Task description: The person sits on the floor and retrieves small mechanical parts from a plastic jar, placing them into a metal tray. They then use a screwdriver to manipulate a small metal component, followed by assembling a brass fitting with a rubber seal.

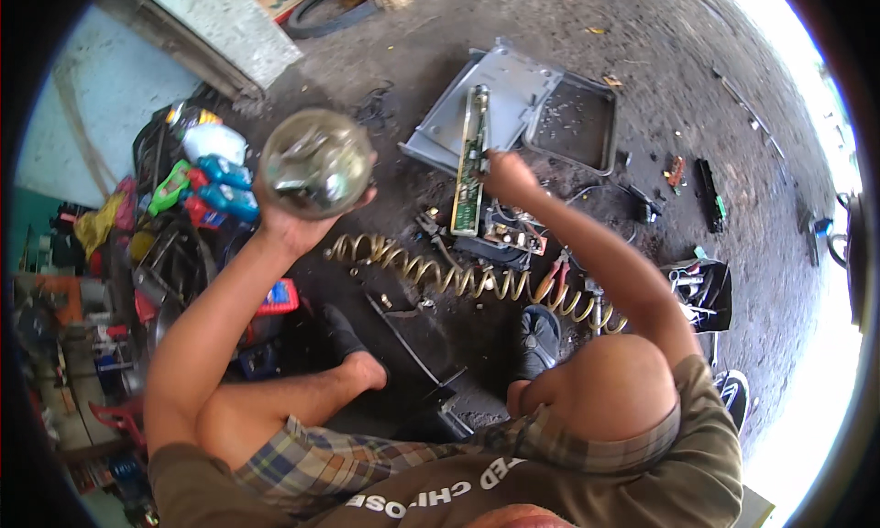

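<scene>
Left hand (295, 229) cupping clear round vessel (316, 166); right hand (510, 176) pinching long green circuit board (467, 198); yellowish coiled hose (423, 269) (between board and feet (541, 337)).

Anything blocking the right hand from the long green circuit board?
Nothing visible. The right hand is at the right edge of the circuit board; the glass globe in the left hand is apart, off to the left.

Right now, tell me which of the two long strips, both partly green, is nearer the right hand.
The yellow-edged strip, right beside the right hand. The dark strip lies farther right on the ground, away from the hand.
</scene>
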A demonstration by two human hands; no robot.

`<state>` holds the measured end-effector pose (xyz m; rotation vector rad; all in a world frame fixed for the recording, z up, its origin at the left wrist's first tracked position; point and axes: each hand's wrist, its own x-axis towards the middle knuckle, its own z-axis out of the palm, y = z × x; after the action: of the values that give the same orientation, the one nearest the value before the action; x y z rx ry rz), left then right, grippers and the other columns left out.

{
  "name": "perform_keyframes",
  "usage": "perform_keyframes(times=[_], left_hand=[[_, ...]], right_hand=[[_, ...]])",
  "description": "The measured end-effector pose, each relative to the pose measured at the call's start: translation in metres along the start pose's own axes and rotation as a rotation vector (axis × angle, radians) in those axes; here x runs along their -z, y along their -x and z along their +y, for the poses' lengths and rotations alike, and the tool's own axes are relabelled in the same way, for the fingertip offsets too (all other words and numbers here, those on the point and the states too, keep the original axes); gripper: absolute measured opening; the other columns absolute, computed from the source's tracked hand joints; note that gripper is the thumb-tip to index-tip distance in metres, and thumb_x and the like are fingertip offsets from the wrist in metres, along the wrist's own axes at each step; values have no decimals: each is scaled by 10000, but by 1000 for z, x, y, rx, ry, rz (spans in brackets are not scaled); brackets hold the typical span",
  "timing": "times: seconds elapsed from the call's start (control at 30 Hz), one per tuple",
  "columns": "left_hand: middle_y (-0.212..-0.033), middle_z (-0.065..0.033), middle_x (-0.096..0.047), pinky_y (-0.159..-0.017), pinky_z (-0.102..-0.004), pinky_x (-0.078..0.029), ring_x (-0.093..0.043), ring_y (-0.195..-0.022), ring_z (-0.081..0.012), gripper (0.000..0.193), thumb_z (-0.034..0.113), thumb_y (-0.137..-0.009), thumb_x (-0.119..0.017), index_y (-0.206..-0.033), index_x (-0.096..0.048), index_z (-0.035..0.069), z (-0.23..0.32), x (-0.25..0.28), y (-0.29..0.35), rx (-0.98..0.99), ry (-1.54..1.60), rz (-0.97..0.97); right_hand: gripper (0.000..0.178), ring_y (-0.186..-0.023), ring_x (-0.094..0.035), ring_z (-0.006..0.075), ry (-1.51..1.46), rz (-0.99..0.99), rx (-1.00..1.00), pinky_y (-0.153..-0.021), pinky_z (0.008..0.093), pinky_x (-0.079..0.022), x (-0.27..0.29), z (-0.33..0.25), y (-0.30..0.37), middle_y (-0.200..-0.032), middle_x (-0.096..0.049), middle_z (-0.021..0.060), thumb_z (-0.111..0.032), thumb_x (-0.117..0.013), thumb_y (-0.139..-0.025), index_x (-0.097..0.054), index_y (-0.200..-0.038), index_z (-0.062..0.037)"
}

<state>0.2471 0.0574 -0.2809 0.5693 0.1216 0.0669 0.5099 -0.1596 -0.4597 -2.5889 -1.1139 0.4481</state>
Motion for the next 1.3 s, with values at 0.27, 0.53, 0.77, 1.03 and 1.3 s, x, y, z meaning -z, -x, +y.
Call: perform_keyframes(times=[0.27,0.53,0.77,1.03,1.3], left_hand=[[-1621,-164,-492,-1033,-707,-524,-528,-1427,-449,787,645,-996,-505,-1552,-519,88,-12,36,11,47,29,225],[-1670,-113,-428,-1089,-695,-495,-450,-1494,-401,751,589,-1014,-569,-1615,-433,159,-19,52,8,91,-59,136],[-1648,-145,-453,-1080,-707,-502,-463,-1489,-418,740,595,-1030,-537,-1608,-437,145,-19,40,11,104,-55,203],[-1659,-171,-423,-1078,-738,-487,-459,-1484,-442,749,588,-1022,-563,-1612,-432,146,-14,44,13,93,-38,246],[-1679,-159,-401,-1098,-727,-477,-451,-1491,-441,804,603,-992,-596,-1629,-406,151,-5,68,28,34,-4,343]], right_hand=[[1246,-1252,-649,387,34,-112,-229,-991,510,-542,-71,-36,-29,-1370,-640,276,-749,-724,-866,-175,-1679,19],[1205,-1178,-661,369,-93,-7,-325,-1007,475,-541,-52,-10,-16,-1259,-663,255,-594,-803,-863,-148,-1682,-1],[1034,-1070,-708,419,-163,370,-483,-944,512,-605,-29,70,43,-1122,-709,268,-386,-885,-803,-314,-1542,59],[995,-1222,-689,453,-165,250,-660,-1047,487,-559,12,182,56,-1287,-698,333,-512,-822,-829,-395,-1562,8],[582,-1182,-678,446,345,212,-686,-1044,542,-551,29,199,56,-1271,-694,224,-288,-807,-849,-586,-1325,-36]])
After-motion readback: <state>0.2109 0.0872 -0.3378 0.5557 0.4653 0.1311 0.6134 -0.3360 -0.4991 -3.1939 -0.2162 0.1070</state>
